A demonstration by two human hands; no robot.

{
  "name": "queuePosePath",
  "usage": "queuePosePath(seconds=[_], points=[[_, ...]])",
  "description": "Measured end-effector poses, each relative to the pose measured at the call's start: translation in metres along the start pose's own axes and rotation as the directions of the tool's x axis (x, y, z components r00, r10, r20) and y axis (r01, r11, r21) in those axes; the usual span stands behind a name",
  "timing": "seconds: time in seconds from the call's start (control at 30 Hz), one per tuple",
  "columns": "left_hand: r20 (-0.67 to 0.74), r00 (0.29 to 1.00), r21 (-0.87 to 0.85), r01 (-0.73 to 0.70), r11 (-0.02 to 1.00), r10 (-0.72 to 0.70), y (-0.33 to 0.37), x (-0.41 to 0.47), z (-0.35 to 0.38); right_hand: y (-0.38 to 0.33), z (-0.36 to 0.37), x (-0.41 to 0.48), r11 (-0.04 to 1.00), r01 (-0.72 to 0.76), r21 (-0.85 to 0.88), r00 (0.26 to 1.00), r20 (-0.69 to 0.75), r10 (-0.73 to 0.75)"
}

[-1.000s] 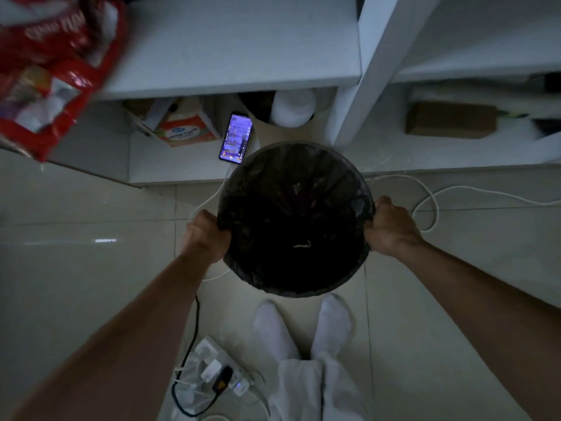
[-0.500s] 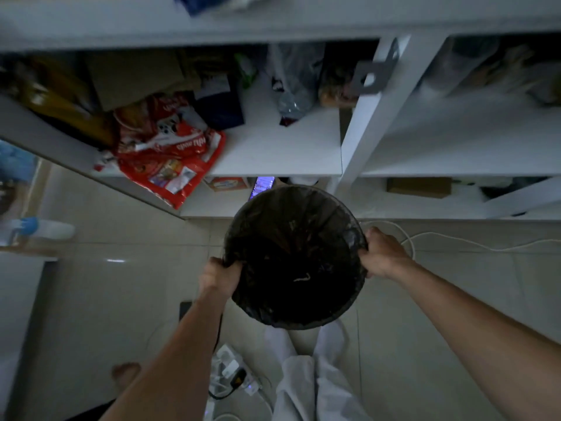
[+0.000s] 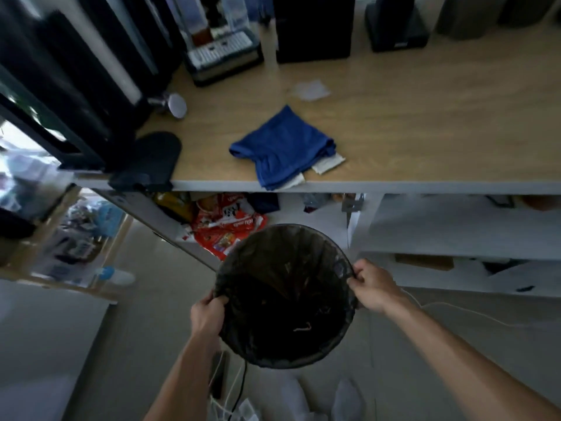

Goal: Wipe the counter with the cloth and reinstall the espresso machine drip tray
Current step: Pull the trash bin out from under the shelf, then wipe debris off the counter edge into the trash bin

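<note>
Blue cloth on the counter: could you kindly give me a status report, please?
Left grip and right grip both hold the lined waste bin by its rim. Blue cloth lies untouched on the counter. Bin occupies both grips.

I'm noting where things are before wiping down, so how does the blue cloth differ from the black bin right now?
The blue cloth lies loosely folded on the wooden counter, and no hand touches it. The black bin sits lower, in front of the shelves, gripped at its rim by the left hand and the right hand. The cloth is flat, soft and bright. The bin is round, deep and dark, with a bag lining it.
</note>
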State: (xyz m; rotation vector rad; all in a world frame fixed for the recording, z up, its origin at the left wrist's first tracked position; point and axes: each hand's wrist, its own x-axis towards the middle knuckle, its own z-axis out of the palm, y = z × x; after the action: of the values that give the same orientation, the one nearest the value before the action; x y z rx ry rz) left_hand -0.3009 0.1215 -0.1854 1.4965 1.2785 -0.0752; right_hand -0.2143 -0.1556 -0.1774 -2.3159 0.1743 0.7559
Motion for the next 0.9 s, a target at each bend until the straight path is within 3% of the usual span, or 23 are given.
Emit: queuePosePath(seconds=[0.1,0.23,0.33,0.57,0.7,0.9], points=[[-0.054,0.998,-0.183,-0.022,0.983,0.012,0.024,-0.012,-0.006,-0.025,-0.014,-0.012,0.997,0.074,0.018,0.997,-0.018,-0.073],[0.046,0.999,-0.291,0.001,0.957,0.013,0.05,-0.018,-0.011,-0.049,-0.035,-0.014,0.991,0.127,0.038,0.99,-0.066,-0.124],[0.102,0.995,-0.311,0.017,0.95,0.016,0.071,-0.009,-0.012,-0.062,-0.049,-0.014,0.987,0.148,0.066,0.987,-0.069,-0.144],[0.08,0.996,-0.261,0.05,0.964,-0.03,0.115,0.015,-0.002,-0.083,-0.082,-0.008,0.987,0.145,0.07,0.989,0.002,-0.146],[0.148,0.989,-0.214,0.036,0.976,-0.004,0.138,0.031,0.012,-0.1,-0.103,-0.008,0.978,0.201,0.051,0.97,-0.152,-0.192],[0.193,0.981,-0.165,0.015,0.986,0.017,0.149,0.045,0.021,-0.137,-0.125,-0.02,0.943,0.317,0.105,0.877,-0.41,-0.249]])
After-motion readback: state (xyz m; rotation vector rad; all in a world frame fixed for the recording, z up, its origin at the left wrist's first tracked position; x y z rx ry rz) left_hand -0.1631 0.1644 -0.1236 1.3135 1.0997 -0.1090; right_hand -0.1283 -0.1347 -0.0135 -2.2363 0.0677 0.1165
